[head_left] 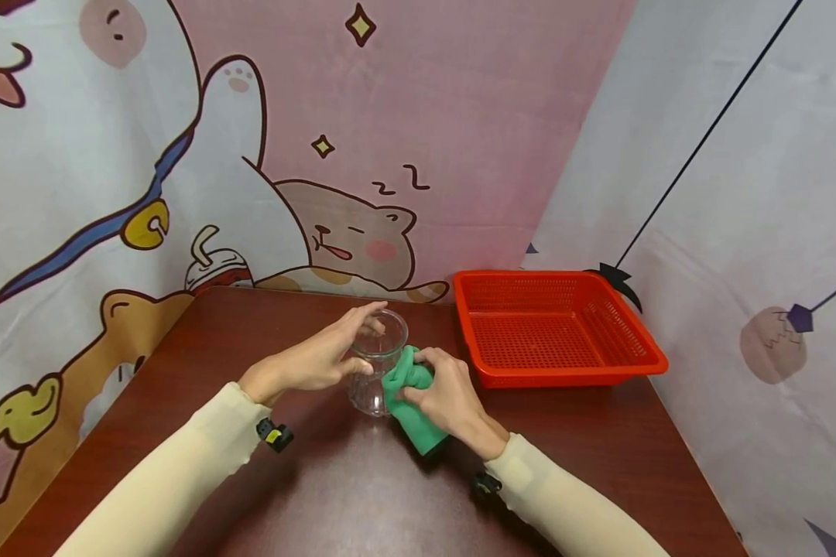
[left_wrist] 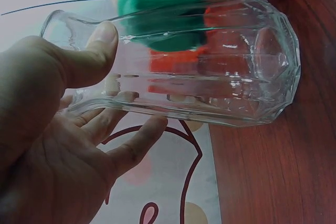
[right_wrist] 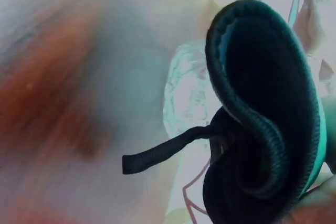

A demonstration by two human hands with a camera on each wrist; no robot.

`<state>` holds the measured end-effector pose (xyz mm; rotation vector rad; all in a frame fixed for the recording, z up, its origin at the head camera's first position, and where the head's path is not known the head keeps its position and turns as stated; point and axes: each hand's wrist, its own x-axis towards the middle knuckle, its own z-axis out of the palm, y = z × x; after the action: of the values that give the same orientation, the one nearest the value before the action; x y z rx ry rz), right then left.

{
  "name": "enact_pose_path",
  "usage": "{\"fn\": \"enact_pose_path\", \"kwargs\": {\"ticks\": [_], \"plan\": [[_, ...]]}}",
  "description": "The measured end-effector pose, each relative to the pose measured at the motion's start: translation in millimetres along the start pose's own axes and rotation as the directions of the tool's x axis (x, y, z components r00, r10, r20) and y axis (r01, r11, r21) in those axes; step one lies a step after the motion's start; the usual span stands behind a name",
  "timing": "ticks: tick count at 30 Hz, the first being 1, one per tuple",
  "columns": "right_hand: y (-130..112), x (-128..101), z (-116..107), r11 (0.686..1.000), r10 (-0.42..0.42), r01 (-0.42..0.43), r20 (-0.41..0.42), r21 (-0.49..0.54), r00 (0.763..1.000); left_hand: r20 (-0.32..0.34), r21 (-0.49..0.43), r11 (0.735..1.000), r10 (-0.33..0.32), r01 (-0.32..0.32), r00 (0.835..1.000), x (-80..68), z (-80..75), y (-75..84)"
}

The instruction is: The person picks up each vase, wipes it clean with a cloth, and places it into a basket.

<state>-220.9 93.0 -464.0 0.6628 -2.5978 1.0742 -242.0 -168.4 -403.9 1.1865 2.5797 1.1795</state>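
Note:
Around the neck of a clear glass vase (head_left: 369, 394), my left hand (head_left: 318, 360) holds on with the thumb at the near side and the fingers behind. The vase stands upright in the head view; faceted sides and a thick base show in the left wrist view. My right hand (head_left: 453, 393) pinches a bunched green cloth (head_left: 418, 422) against the vase's right side. Up close in the right wrist view, the folded cloth has a dark edge and a small black strap (right_wrist: 163, 153). Part of the vase is hidden behind the cloth there.
A red plastic basket (head_left: 571, 379) with perforated walls sits at the back right of the dark wooden table (head_left: 306, 495). Behind the table hangs a printed cartoon backdrop (head_left: 474, 139), close along its back and sides.

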Motion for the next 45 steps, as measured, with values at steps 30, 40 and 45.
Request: {"fn": "enact_pose_path", "kwargs": {"ticks": [30,40,45], "plan": [[-20.4,9.7,-31.2,0.965,-0.099,0.140,-0.185,0.223,0.978,-0.003,0.034,0.999,0.037,-0.037,0.999,-0.9,-1.3,5.1],[-19.0,8.1,-23.6,0.960,-0.111,0.154,-0.186,0.235,0.976,-0.005,0.035,0.999,0.037,-0.037,0.999,-2.4,0.6,3.7],[-18.8,8.7,-19.6,0.961,-0.122,0.165,-0.197,0.221,0.973,-0.002,0.031,0.999,0.020,-0.020,1.000,-2.5,0.0,5.0]]}}
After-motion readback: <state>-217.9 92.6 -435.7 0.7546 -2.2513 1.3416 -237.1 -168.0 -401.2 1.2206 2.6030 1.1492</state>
